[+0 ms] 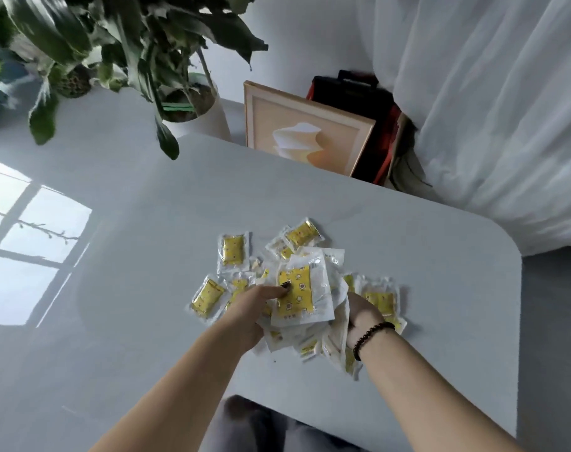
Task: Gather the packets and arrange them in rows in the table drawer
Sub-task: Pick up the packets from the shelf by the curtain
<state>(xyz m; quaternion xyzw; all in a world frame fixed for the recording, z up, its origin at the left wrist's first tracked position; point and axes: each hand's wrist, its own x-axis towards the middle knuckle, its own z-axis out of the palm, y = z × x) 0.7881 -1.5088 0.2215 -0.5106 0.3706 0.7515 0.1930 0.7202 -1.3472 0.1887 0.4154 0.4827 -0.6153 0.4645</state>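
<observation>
Several clear packets with yellow contents lie in a loose pile on the white table (pixel 408 256). My left hand (pixel 248 308) grips a bundle of packets (pixel 302 290), thumb pressed on the top one. My right hand (pixel 359 313), with a dark bead bracelet at the wrist, cups the bundle's right side; its fingers are hidden behind the packets. Loose packets lie apart at the left (pixel 207 296), behind the pile (pixel 233 251) and at the back right (pixel 303 233). No drawer is in view.
A potted plant (pixel 193 106) stands beyond the table's far left corner, leaves hanging over the table. A framed picture (pixel 305 132) and a red-black case (pixel 352 93) lean by the wall. White curtain (pixel 489 109) hangs at right. The table's rounded edge runs along the right.
</observation>
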